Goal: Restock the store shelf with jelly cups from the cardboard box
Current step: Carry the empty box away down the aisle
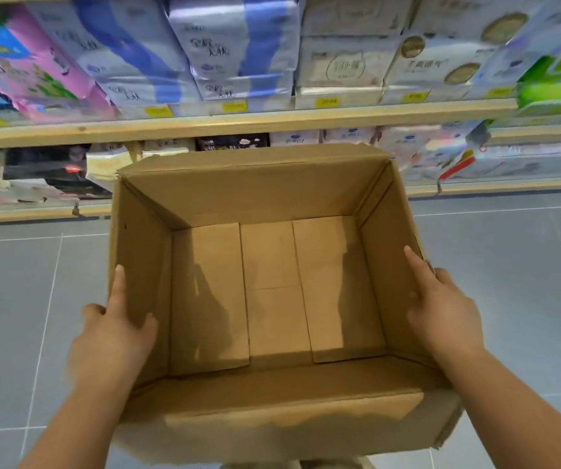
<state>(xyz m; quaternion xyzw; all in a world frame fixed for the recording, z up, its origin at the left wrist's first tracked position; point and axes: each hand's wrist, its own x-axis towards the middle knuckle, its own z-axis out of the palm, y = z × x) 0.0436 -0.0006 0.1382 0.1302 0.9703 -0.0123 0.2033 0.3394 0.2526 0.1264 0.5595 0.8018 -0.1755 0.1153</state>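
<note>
Both hands are holding the cardboard box (255,194) up in front of the shelf (238,125), clear of the grey tiled floor (18,299). The left hand (113,333) is clamping the box's left wall, with the forefinger lying straight along the rim, the thumb pressing inside and the other fingers curling round the outside. The right hand (441,309) is pinching the right wall in much the same way.

No jelly cups are showing. The box is lying bare down to its bottom flaps (208,292), and the shelf ahead is carrying only wrapped packs (238,45). I am therefore judging the unloading as done and the box as being checked or carried off.

Handling it well is going to mean keeping both grips level and opposite each other, because an empty box is likely to be twisting and folding under uneven squeezing. The near flap (289,411) is hanging outward and could be catching on something.

The board is looking matt, brown and creased, fraying at the far left corner. The packs are looking glossy and pillowy. The shelf edge is showing pale wood, with yellow price tags (328,102) sitting just above it.
</note>
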